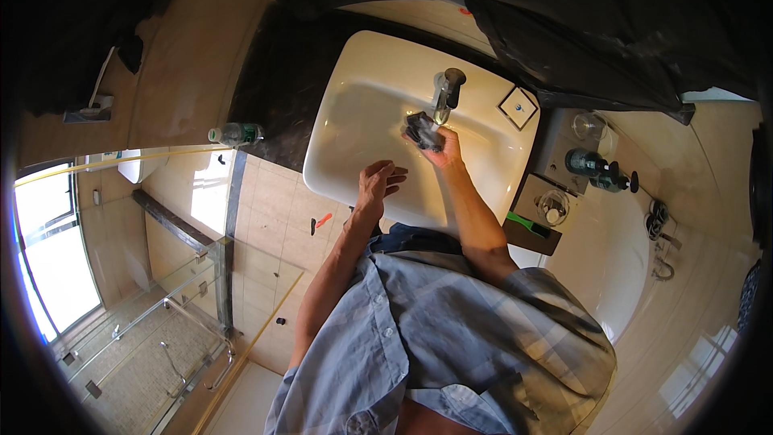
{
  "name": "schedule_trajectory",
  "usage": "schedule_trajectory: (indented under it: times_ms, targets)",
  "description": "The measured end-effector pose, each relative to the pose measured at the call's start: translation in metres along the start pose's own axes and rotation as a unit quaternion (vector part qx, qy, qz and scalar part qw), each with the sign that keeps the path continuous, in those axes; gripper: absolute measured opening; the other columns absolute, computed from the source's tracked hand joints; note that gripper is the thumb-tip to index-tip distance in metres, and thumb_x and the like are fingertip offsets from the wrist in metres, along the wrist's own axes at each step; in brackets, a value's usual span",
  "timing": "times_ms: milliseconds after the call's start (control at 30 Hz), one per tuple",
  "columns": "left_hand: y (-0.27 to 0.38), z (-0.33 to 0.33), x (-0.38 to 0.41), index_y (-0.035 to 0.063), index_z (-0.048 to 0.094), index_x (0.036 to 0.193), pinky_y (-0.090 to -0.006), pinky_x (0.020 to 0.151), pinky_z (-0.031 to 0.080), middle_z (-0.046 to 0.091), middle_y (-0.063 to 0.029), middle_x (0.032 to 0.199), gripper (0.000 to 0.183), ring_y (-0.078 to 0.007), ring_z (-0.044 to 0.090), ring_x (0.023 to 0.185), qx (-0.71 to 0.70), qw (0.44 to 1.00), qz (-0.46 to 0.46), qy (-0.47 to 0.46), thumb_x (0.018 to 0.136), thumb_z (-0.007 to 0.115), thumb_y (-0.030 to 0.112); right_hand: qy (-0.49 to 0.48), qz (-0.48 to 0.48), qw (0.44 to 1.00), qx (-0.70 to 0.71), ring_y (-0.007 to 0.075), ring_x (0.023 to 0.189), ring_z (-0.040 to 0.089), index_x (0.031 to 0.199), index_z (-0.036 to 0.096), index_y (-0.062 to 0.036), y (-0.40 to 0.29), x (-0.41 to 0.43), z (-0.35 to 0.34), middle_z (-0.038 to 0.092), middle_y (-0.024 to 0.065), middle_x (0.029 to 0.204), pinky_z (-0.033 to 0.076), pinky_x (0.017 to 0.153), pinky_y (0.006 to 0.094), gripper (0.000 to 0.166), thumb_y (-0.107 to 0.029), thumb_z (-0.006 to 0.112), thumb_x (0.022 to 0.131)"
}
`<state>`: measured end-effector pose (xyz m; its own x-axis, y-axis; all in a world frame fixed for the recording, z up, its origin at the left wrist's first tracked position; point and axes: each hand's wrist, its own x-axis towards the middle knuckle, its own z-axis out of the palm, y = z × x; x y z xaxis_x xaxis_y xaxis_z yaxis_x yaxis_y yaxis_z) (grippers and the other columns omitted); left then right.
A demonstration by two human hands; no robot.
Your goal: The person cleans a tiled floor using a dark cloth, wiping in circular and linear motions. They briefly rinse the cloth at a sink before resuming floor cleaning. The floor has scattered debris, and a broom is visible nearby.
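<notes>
My right hand (445,150) holds a dark, wet, crumpled cloth (423,132) under the metal faucet (450,93) of a white washbasin (338,160). Water runs from the spout onto the cloth and the fingers. My left hand (380,182) hovers over the near left part of the basin, its fingers partly curled and apart, with nothing seen in it. The two hands do not touch. A small square dish or tile (518,109) with a dark border lies on the basin's back right corner.
A plastic bottle (237,134) lies on the dark counter (284,90) at left. Right of the basin are pump bottles (584,162), a glass jar (552,208) and a green-handled brush (527,224), near a bathtub (595,248). A glass shower enclosure (181,320) stands at lower left.
</notes>
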<state>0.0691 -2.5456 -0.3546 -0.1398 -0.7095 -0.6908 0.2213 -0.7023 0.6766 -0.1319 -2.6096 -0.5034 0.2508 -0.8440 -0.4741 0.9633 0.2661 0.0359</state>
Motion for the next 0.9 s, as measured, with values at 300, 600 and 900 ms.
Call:
schedule_trajectory:
  times_ms: [300,600,900]
  targets:
    - [-0.009,0.021,0.022,0.0006,0.064,0.111,-0.0326,0.075,0.052,0.074,-0.0105,0.101,0.029,-0.0194,0.069,0.091,0.138,0.989,0.053,0.007,0.093,0.059,0.023,0.055,0.042,0.987,-0.147,0.023,0.078,0.061,0.113,0.062,-0.0163,-0.006,0.002,-0.012,0.063,0.007,0.092,0.041,0.05,0.0321,0.03,-0.024,0.068,0.085]
    - [0.009,0.057,0.029,0.0034,0.065,0.103,-0.0429,0.078,0.053,0.069,-0.016,0.101,0.019,-0.035,0.066,0.087,0.47,0.775,0.417,0.066,0.084,0.065,0.007,0.051,0.005,0.974,-0.221,0.0292,0.105,0.065,0.118,0.058,-0.006,-0.006,-0.003,-0.005,0.066,0.0119,0.111,0.055,0.088,0.0457,0.035,-0.008,0.07,0.085]
    - [0.084,0.091,0.056,0.0022,0.064,0.106,-0.04,0.071,0.055,0.068,-0.016,0.105,0.024,-0.0353,0.066,0.087,0.435,0.758,0.479,0.083,0.082,0.068,0.005,0.046,0.017,0.98,-0.192,0.0249,0.094,0.065,0.117,0.063,-0.0115,-0.011,0.001,0.001,0.067,0.0092,0.106,0.054,0.08,0.0381,0.033,-0.018,0.063,0.084]
